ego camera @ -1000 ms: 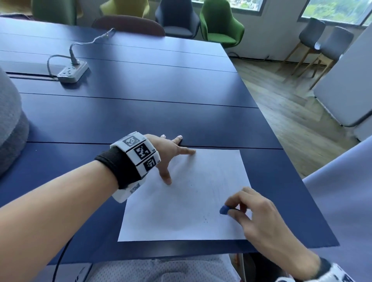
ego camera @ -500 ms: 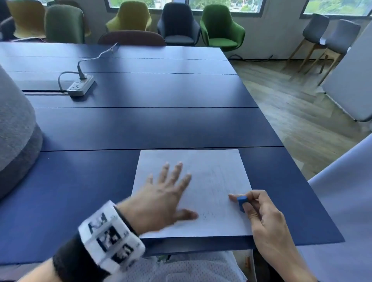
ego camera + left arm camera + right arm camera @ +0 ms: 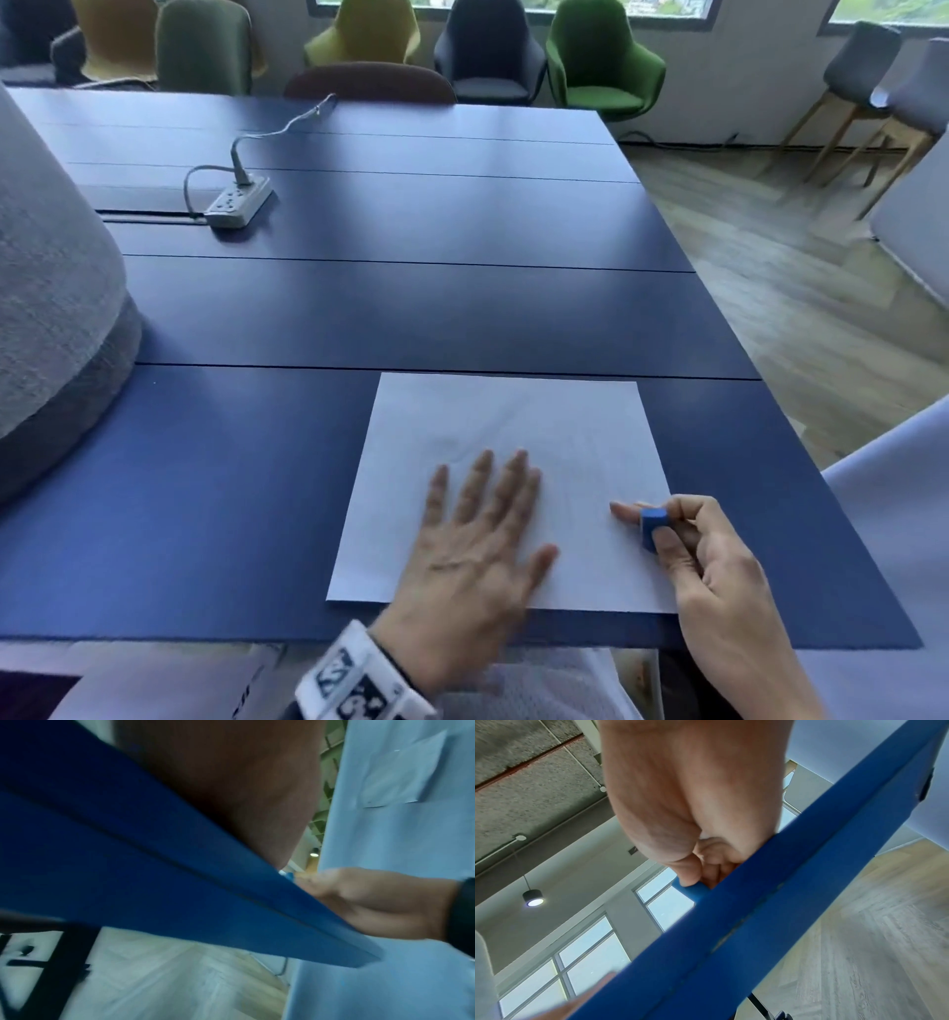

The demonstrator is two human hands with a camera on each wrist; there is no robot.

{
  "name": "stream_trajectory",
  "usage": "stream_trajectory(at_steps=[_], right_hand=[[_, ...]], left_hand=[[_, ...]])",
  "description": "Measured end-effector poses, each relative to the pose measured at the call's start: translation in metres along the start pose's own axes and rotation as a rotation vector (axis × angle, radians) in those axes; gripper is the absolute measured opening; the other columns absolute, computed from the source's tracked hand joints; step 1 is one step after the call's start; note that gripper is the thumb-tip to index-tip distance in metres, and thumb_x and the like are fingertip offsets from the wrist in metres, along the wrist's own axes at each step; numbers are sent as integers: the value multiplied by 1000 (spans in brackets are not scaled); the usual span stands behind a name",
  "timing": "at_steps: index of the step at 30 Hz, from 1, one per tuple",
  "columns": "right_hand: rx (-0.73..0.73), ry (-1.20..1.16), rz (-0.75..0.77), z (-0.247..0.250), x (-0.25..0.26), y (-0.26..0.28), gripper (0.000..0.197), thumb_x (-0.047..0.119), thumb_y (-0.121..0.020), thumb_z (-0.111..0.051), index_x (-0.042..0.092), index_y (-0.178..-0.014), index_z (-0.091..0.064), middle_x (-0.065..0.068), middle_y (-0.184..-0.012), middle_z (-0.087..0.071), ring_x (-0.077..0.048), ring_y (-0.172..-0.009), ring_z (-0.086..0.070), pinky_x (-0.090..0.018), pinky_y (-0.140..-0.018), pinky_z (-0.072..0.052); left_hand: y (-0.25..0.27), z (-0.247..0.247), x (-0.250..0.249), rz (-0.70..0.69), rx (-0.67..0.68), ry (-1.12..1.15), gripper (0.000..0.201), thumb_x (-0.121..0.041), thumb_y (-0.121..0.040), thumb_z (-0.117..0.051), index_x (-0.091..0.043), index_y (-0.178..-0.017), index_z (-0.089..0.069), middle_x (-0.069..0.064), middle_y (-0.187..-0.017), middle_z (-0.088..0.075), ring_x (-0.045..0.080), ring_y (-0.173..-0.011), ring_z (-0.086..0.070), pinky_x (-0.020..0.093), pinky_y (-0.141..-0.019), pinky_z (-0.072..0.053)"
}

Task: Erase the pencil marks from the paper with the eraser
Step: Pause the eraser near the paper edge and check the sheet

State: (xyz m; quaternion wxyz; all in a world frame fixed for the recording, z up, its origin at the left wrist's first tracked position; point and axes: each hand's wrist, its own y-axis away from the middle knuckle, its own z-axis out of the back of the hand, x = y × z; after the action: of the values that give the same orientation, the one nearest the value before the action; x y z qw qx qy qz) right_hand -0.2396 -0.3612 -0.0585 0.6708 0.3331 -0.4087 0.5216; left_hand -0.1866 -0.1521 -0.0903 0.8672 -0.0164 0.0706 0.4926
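A white sheet of paper lies near the front edge of the blue table, with only faint grey marks on it. My left hand lies flat on the paper's lower middle, fingers straight and spread. My right hand pinches a small blue eraser between thumb and fingers at the paper's right edge. In the right wrist view the eraser shows under the thumb, just above the table edge. The left wrist view is blurred; the right hand appears past the table edge.
A white power strip with its cable lies at the back left of the table. A grey fabric-covered shape stands at the left edge. Several chairs line the far side. A pale blue panel stands close on the right.
My left hand moved from the paper's top-left corner down to its lower middle and now lies flat there. My right hand with the eraser shifted slightly toward the paper's right edge.
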Motion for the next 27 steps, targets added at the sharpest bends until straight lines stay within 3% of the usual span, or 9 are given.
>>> stream_trajectory(at_steps=[2, 5, 8, 12, 15, 21, 23, 25, 27], right_hand=[[-1, -21, -6, 0, 0, 0, 17, 7, -97, -48, 23, -95, -53, 23, -99, -72, 11, -102, -59, -7, -84, -41], [-13, -25, -8, -1, -1, 1, 18, 8, -97, -48, 25, -94, -52, 23, -100, -72, 7, -102, -60, -14, -85, -44], [-26, -10, -5, -3, -1, 1, 20, 8, -96, -50, 27, -92, -52, 25, -97, -72, 9, -96, -60, -5, -80, -43], [-26, 16, 9, -2, 1, 2, 17, 10, -96, -51, 26, -95, -54, 26, -96, -72, 9, -95, -62, -8, -80, -44], [-24, 15, -4, -3, 2, 2, 18, 9, -96, -51, 26, -93, -53, 29, -94, -71, 13, -95, -59, 3, -75, -37], [-22, 15, -17, -2, -2, 1, 16, 12, -97, -50, 27, -94, -51, 28, -97, -70, 9, -100, -57, -2, -77, -38], [-21, 19, -10, -3, -1, 1, 16, 12, -96, -50, 28, -94, -52, 28, -98, -70, 8, -101, -58, -10, -80, -41], [-26, 11, -3, -3, -1, 2, 19, 11, -96, -51, 30, -94, -52, 27, -98, -71, 6, -102, -59, -16, -82, -45], [-20, 7, 6, -4, 1, 3, 19, 9, -95, -51, 29, -94, -52, 25, -98, -72, 7, -103, -60, -9, -86, -42]], left_hand=[[2, 0, 33, 92, -8, -62, 67, -52, -104, -11, -13, -146, -44, 3, -154, -37, 30, -140, -38, 47, -105, -22], [8, -2, 48, 169, -66, -90, 75, -58, -103, -11, -4, -149, -34, 16, -157, -28, 27, -144, -23, 48, -107, -17], [13, -6, 3, 1, -139, -49, 82, -65, -98, -9, -8, -150, -36, 18, -157, -27, 32, -145, -24, 54, -105, -20], [11, -12, -50, -187, -68, -56, 77, -67, -96, -4, -24, -146, -45, 2, -154, -37, 28, -143, -32, 55, -104, -22], [14, -7, -16, -68, -85, -55, 71, -64, -99, -12, -22, -147, -42, 0, -155, -36, 22, -144, -30, 52, -105, -22], [29, -1, 62, 217, -77, -104, 77, -57, -103, -11, 2, -148, -33, 20, -156, -29, 30, -144, -21, 50, -106, -19], [30, 1, 47, 153, -81, -66, 78, -60, -102, -10, -1, -150, -30, 22, -158, -22, 33, -145, -21, 53, -106, -18], [28, -1, 9, -40, -48, -30, 76, -64, -99, -8, -16, -153, -30, 15, -160, -21, 34, -146, -22, 55, -106, -19], [27, -3, -28, -182, 27, -36, 72, -67, -96, -5, -30, -152, -31, 6, -160, -26, 31, -146, -24, 55, -107, -17]])
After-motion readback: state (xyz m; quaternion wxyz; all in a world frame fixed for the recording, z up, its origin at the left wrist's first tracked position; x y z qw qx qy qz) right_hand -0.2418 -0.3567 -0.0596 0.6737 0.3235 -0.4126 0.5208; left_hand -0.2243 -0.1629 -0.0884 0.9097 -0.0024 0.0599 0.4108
